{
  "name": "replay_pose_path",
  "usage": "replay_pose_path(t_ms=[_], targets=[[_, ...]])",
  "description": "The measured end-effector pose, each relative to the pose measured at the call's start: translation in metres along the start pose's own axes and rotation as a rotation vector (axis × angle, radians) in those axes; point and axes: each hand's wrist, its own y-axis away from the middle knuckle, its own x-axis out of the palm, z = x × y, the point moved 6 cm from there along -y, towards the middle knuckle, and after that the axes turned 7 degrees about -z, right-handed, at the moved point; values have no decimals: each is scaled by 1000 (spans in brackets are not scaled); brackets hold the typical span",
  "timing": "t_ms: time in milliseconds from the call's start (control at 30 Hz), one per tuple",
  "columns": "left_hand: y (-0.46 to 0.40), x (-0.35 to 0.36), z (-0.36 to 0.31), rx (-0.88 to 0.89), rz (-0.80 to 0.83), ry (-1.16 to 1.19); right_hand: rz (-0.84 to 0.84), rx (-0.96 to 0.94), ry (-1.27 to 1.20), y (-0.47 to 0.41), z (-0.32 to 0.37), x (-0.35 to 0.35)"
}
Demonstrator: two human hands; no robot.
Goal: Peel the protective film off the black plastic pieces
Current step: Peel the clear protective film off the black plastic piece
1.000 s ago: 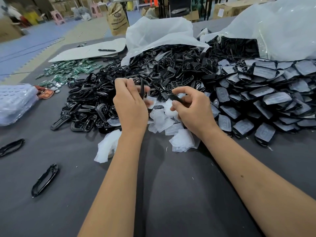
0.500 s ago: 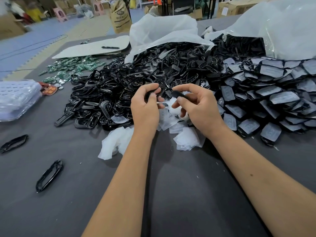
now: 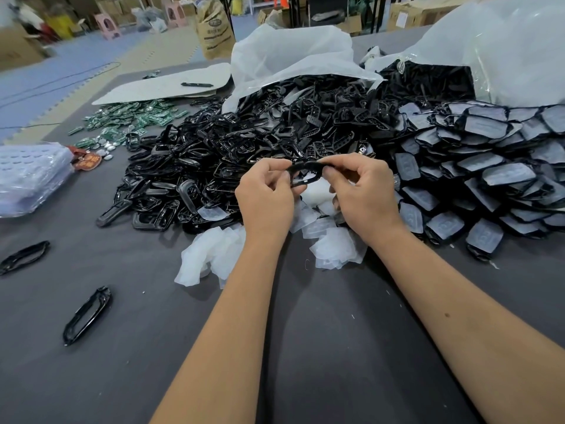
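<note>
Both hands, left [image 3: 265, 199] and right [image 3: 363, 198], pinch one black frame [image 3: 305, 172] above the counter [image 3: 321, 347]; sack [image 3: 215, 27] print unreadable.

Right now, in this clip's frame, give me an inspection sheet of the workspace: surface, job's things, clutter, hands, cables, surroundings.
Surface: dark grey table, specks of debris.
Job's things: black frame held up between both hands; black pile behind it; filmed pieces stacked at the right; peeled film heaped below the hands.
Clutter: two loose frames near left; green boards; wrapped tray; open bags; grey sheet with a pen.
Hands: left hand and right hand each pinch an end of the frame.
Cables: a thin cable on the floor mats, far left.
Surroundings: boxes, sack, pink stools.
</note>
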Motion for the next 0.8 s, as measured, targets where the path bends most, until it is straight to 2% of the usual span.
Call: replay_pose_path(t_ms=[433, 667, 800], targets=[[2, 7, -1, -7, 64, 43, -46, -104, 131, 3, 9, 1], [5, 8, -3, -1, 70, 43, -104, -75, 154, 4, 11, -4], [4, 8, -3, 51, 58, -37, -124, -87, 170, 4, 12, -5]])
